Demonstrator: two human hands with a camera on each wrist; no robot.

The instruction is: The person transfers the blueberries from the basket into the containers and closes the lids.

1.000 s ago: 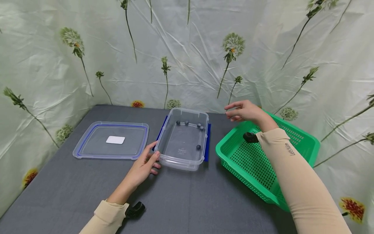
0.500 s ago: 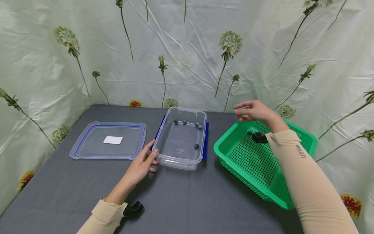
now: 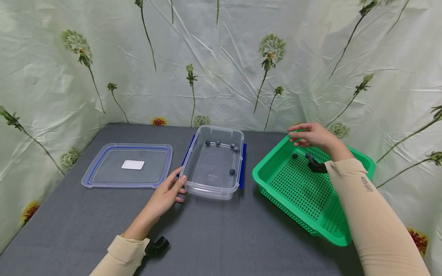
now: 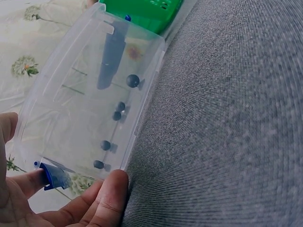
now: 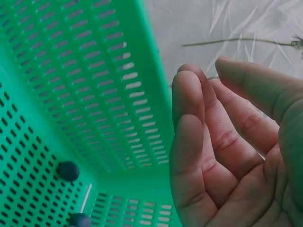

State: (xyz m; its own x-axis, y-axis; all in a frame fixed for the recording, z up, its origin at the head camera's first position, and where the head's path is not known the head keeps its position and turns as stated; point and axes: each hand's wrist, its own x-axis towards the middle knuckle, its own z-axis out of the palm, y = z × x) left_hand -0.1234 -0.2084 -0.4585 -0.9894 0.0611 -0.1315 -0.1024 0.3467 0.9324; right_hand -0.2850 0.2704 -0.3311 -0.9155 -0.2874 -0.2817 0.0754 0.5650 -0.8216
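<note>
My left hand [image 3: 165, 197] holds the near left corner of a clear plastic food container [image 3: 210, 191], thumb at the front corner and fingers along the side. Several blueberries [image 3: 232, 171] lie on its floor, and its blue side clips [image 3: 243, 166] hang down. Over the far edge of a green perforated basket [image 3: 279, 209], my right hand [image 3: 315, 137] hovers with loosely bent fingers. Nothing shows between them in the right wrist view. A few blueberries [image 5: 68, 171] sit in the basket's far part, partly covered by the wrist camera in the head view.
The container's clear lid [image 3: 103, 172], with a blue seal and a white label [image 3: 132, 165], lies flat on the grey tabletop [image 3: 221, 237] at left. A dandelion-printed curtain [image 3: 224, 76] borders the table behind and on both sides.
My right hand has moved rightward and a little nearer over the basket, uncovering blueberries inside. My left hand stays at the container's corner. The head view has shifted slightly.
</note>
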